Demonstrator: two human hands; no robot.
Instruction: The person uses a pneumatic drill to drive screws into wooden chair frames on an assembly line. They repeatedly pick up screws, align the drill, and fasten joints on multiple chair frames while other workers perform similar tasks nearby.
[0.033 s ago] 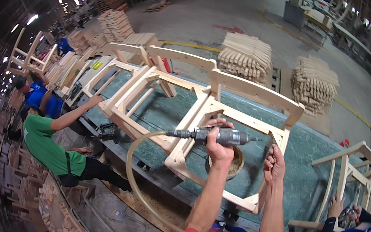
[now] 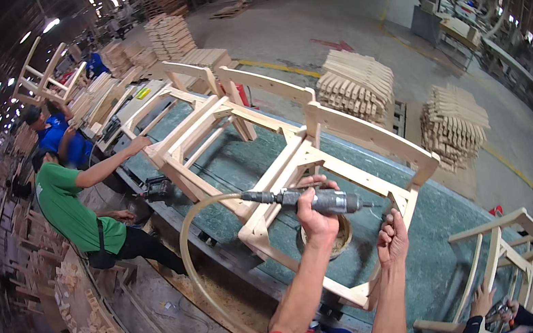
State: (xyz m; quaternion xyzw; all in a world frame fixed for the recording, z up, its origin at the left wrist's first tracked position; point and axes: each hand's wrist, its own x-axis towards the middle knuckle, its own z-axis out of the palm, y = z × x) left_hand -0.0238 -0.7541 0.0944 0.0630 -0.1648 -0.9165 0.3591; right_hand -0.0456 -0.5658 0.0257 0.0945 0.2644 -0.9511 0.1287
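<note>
My left hand (image 2: 317,222) is wrapped round a grey air screwdriver (image 2: 339,202), which lies level with its bit toward my right hand. From its rear end a clear hose (image 2: 188,261) loops down toward my body. My right hand (image 2: 393,238) is just below the bit, fingers pinched together; whatever is in them is too small to make out. Both hands are over a pale wooden chair frame (image 2: 373,139) lying on a green-topped bench (image 2: 444,236). Inside that frame, partly hidden by my left hand, is a round tub (image 2: 343,241).
More chair frames (image 2: 196,132) line the bench to the left, where a person in green (image 2: 72,202) touches one. Another person's hand (image 2: 482,302) is by a chair frame (image 2: 499,249) at the right. Stacked wooden parts (image 2: 356,84) stand beyond the bench.
</note>
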